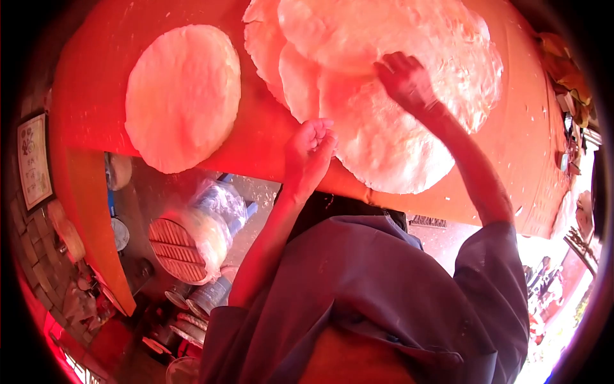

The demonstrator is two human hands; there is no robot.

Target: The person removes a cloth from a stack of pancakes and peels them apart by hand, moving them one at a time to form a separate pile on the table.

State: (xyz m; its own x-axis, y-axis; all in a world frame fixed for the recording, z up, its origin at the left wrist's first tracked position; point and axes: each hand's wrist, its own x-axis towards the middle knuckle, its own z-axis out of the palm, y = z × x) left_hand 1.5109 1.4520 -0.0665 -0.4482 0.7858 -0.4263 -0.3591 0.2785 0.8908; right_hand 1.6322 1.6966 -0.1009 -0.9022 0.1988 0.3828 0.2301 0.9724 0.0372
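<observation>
My right hand (406,81) is over a spread of overlapping flat dough rounds (390,150), fingers bent and smeared by motion, close to the edge of the upper round (345,32). My left hand (311,150) is curled closed, palm side up, near the table's front edge beside the lower left rim of the overlapping rounds. What it holds, if anything, is hidden in the fingers. Apart to the left, a single pale round (183,99) lies flat on the orange-red table (262,137). Red light tints everything.
Below the table at left stands a plastic-wrapped drum-like container with a slatted round end (179,249). Metal tins (208,296) are near it. A framed sheet (34,160) hangs on the left wall. Assorted items (566,77) line the table's right edge.
</observation>
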